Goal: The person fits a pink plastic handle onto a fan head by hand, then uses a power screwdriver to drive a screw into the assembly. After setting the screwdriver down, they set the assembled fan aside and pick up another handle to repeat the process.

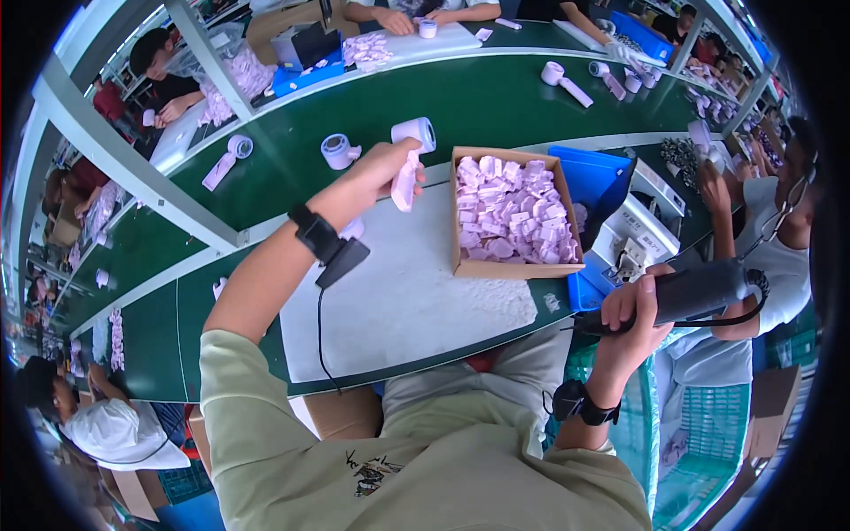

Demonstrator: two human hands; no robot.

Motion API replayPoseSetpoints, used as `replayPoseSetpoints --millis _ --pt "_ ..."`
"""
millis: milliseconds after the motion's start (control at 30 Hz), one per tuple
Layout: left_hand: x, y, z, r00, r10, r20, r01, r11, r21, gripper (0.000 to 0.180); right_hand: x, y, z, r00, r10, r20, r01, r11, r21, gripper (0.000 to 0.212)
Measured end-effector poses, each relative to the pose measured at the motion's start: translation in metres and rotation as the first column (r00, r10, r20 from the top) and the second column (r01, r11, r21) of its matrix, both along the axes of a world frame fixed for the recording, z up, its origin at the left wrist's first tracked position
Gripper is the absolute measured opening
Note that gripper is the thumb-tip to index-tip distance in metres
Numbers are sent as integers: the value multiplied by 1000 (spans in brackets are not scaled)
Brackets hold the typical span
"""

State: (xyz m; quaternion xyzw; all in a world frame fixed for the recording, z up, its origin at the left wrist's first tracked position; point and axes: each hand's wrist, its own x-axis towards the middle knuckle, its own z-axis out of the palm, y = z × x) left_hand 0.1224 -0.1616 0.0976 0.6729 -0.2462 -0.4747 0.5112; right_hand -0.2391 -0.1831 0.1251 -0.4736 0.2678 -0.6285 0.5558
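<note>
My left hand [382,173] is closed around a lilac handheld fan [414,134], its round head past my fingers and its handle hanging below them. It is raised over the far edge of a white mat [390,292]. In my right hand [636,308] is a black electric screwdriver [699,292], lying sideways with its tip end toward the left and a cord at its back. A cardboard box [518,269] of lilac plastic pieces [513,208] stands between my hands. Another round lilac fan part [338,151] lies left of my left hand. Partly behind my forearm is a lilac piece [352,228].
A green conveyor [478,97] runs across beyond the mat, with more lilac fans [565,84] on it. Right of the box are a blue bin [589,177] and a white metal machine [639,232]. A slanting white post [133,159] stands left. A co-worker [770,212] sits close at right.
</note>
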Motion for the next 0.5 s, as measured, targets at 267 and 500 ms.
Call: replayPoseSetpoints --millis 267,500 --pt "71 -94 -60 541 80 838 -75 996 -47 49 -16 -13 -14 987 -35 -157 36 999 1 19" --pt "88 -34 -47 2 -98 995 -652 754 75 61 -10 -28 -18 971 -18 -237 4 998 -57 22"
